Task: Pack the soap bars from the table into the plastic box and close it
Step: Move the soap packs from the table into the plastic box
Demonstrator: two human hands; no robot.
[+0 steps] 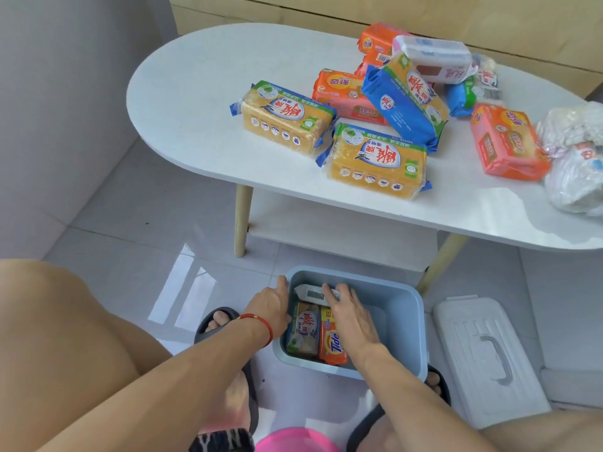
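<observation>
Tiled floor (137,243): both hands inside box (404,308).

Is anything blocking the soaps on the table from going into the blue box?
No. The plastic box sits open on the floor, its lid lying beside it. Only both hands, left hand and right hand, are inside it, placing a white soap.
</observation>
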